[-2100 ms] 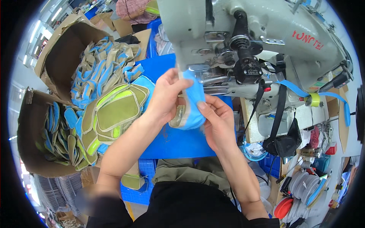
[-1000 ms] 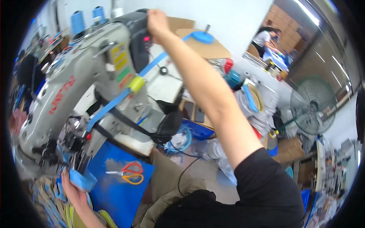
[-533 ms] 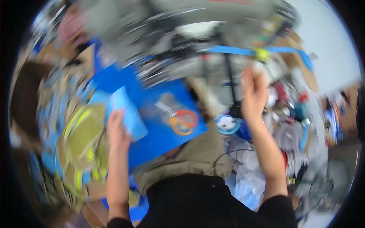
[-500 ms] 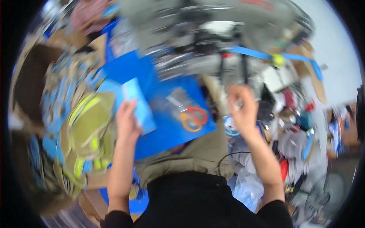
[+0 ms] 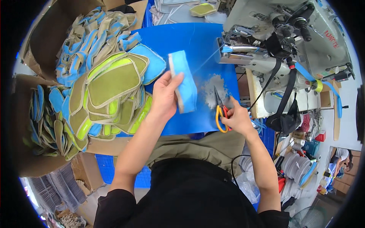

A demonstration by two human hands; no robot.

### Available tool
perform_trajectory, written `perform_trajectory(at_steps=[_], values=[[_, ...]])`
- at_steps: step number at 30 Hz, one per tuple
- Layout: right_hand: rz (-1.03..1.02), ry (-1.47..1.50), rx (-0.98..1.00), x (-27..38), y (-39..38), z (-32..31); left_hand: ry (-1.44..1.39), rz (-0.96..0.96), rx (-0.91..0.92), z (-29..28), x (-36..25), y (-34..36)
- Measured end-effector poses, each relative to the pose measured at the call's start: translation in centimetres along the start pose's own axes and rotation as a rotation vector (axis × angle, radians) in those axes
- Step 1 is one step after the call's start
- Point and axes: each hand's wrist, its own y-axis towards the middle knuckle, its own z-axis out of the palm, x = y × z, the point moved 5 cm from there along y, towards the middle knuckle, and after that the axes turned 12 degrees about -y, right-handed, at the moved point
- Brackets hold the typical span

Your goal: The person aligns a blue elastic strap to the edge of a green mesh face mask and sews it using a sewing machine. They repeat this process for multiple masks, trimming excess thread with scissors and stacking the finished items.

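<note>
My left hand (image 5: 164, 97) grips a blue fabric strip (image 5: 185, 78) with beige edging, pinched between thumb and fingers above the blue tabletop (image 5: 171, 36). A thin thread seems to run from the strip toward the sewing machine (image 5: 243, 57). My right hand (image 5: 239, 118) is closed on the handles of a pair of scissors (image 5: 219, 100), one loop orange and the other red. The blades point away from me, over a patch of grey lint (image 5: 211, 89). To the left of my left hand lie stacked olive mesh pads (image 5: 114, 85) with lime and beige trim.
A heap of beige and blue straps (image 5: 89, 45) lies behind the pads, beside an open cardboard box (image 5: 43, 41). At the right, a blue tape (image 5: 302, 72) and black straps (image 5: 289, 85) hang from the machine. White thread cones (image 5: 296, 163) stand lower right.
My right hand has come down from the air onto the scissors and closed on their handles. My left hand still holds the strip. The view has swung, shifting the scene.
</note>
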Motion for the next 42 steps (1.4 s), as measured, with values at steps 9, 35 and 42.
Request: perform_trajectory(at_steps=[9,35,42], values=[[-0.155,0.413,-0.132,5.2,-4.8,-0.3,0.033,-0.021,-0.034,-0.1,0.2,0.5],[-0.262,-0.049,-0.490,3.0,0.4,1.9,1.612,0.324,0.629,-2.8,6.5,-7.3],[-0.330,-0.143,-0.360,7.0,6.7,4.1,1.649,0.352,0.650,-4.1,8.4,-5.4]])
